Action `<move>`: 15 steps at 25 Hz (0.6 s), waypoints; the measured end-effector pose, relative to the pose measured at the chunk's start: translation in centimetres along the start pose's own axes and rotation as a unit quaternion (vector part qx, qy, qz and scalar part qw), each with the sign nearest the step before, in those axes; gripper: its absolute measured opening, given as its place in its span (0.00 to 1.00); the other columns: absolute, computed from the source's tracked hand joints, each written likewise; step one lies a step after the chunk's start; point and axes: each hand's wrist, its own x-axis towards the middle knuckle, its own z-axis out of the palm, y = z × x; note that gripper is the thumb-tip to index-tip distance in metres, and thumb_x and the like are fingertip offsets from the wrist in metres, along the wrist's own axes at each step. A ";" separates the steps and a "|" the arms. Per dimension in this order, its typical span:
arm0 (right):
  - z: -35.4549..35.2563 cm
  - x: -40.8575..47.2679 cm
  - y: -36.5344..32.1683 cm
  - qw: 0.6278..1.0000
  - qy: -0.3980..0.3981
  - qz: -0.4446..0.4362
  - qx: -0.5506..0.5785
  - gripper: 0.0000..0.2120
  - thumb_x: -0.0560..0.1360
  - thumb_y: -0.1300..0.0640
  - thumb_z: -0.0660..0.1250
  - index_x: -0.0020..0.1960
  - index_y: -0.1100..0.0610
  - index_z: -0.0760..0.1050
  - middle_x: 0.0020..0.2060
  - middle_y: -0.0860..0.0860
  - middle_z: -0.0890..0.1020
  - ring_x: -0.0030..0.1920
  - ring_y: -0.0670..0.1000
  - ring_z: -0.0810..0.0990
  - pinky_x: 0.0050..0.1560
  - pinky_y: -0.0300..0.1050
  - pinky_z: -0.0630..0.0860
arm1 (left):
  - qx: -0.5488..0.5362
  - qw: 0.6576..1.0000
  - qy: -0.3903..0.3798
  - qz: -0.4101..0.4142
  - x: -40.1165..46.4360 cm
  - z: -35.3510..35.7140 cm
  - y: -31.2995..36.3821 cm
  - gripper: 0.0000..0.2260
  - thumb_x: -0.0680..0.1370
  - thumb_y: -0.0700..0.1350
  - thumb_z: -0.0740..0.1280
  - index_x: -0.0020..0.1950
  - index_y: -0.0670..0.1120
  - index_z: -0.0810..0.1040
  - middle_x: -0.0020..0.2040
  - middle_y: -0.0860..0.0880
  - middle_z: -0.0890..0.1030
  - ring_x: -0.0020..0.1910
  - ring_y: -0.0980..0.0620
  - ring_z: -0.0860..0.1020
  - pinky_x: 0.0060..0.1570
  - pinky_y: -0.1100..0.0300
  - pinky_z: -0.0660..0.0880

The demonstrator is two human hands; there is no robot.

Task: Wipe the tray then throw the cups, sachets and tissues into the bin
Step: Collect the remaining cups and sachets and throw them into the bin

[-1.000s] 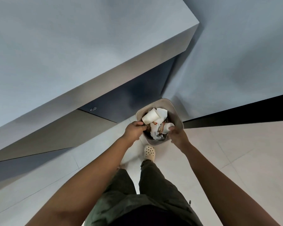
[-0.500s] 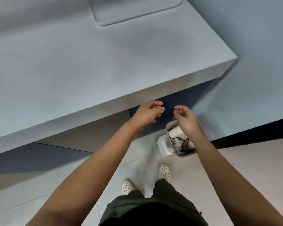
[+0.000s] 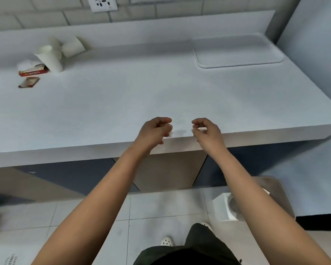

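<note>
White cups (image 3: 52, 57) far left of loosely curled, empty fingers (image 3: 163, 121).

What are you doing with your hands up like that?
A person is clearing a counter. Both hands, left hand and right hand, hang over its front edge with fingers loosely curled, holding nothing. The tray sits bare at the back right. Paper cups, sachets and a tissue lie at the far left. The bin stands on the floor.

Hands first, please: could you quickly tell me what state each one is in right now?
Left hand: fingers loosely curled, holding nothing, so open.
Right hand: fingers loosely curled, holding nothing, so open.
</note>
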 end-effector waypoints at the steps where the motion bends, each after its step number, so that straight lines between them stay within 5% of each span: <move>1: 1.1 0.5 -0.7 1.000 -0.009 -0.004 -0.005 0.09 0.76 0.61 0.62 0.52 0.49 0.74 0.45 0.43 0.76 0.40 0.46 0.75 0.37 0.34 0.71 | -0.008 1.000 0.016 -0.002 0.1 -1.5 -0.2 0.11 0.78 0.43 0.63 0.59 0.49 0.75 0.45 0.55 0.78 0.45 0.55 0.78 0.39 0.63 0.72; 10: 8.1 9.7 -4.5 0.996 -0.075 -0.031 -0.031 0.09 0.75 0.62 0.62 0.52 0.53 0.76 0.41 0.40 0.75 0.36 0.44 0.75 0.38 0.34 0.70 | -0.048 0.994 0.099 -0.020 6.6 -9.7 -0.5 0.10 0.78 0.43 0.63 0.59 0.49 0.76 0.42 0.55 0.77 0.44 0.54 0.78 0.41 0.61 0.72; 15: 11.9 17.2 -6.2 0.992 -0.110 -0.045 -0.046 0.09 0.75 0.63 0.63 0.52 0.53 0.77 0.41 0.40 0.75 0.37 0.44 0.75 0.33 0.23 0.67 | -0.063 0.983 0.169 -0.029 12.7 -13.6 0.6 0.09 0.78 0.41 0.63 0.57 0.48 0.76 0.41 0.54 0.77 0.40 0.56 0.77 0.38 0.63 0.71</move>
